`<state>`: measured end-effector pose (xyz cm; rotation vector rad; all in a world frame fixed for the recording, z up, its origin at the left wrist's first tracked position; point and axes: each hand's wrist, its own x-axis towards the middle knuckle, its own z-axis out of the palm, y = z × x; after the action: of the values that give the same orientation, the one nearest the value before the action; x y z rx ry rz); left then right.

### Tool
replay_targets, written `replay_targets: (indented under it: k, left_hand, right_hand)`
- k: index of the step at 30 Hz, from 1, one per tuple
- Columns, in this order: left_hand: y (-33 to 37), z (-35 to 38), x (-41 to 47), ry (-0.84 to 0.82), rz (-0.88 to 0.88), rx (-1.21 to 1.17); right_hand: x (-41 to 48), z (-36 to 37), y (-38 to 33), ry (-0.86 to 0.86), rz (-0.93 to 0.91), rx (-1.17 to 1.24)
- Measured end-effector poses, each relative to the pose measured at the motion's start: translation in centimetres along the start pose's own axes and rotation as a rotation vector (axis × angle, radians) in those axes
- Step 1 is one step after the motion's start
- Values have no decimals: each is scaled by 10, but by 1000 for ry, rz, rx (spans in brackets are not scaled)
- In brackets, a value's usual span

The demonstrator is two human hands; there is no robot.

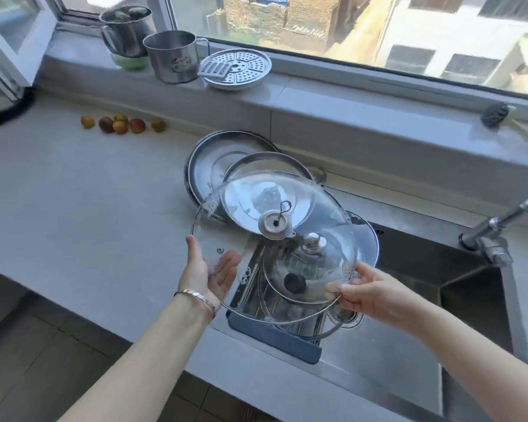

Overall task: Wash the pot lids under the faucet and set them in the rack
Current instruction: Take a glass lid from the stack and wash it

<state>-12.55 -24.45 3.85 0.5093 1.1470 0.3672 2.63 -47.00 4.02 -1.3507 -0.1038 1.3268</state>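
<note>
Both bare hands hold a large round clear glass lid (287, 208) above the rack (275, 338): left hand (209, 274) spread beneath its rim, right hand (368, 292) pinching the edge.

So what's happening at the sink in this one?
A person holds a large glass lid by its rim with both hands, left hand open beneath the edge, right hand pinching the near rim. It hovers over the rack at the sink's left end, where other lids already lean. No water is visible at the faucet.
</note>
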Motion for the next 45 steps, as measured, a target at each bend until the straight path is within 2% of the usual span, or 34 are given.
replay_targets:
  k: [4, 9, 15, 20, 30, 45]
  left_hand:
    - [-32, 56, -13, -74, 0, 133]
    - [-72, 112, -24, -123, 10, 233]
    - [-114, 166, -34, -106, 37, 366]
    - [-139, 201, -38, -97, 69, 447]
    - [-157, 231, -33, -69, 173, 539]
    - [-168, 240, -30, -151, 71, 570]
  right_hand:
    - [-37, -54, 7, 89, -31, 9]
    - [-73, -122, 16, 269, 58, -171]
    - [-75, -205, 24, 710, 89, -193]
    - [-55, -251, -2, 875, 145, -128]
    - [-7, -275, -31, 892, 256, -200]
    - [-10, -281, -20, 902, 177, -259]
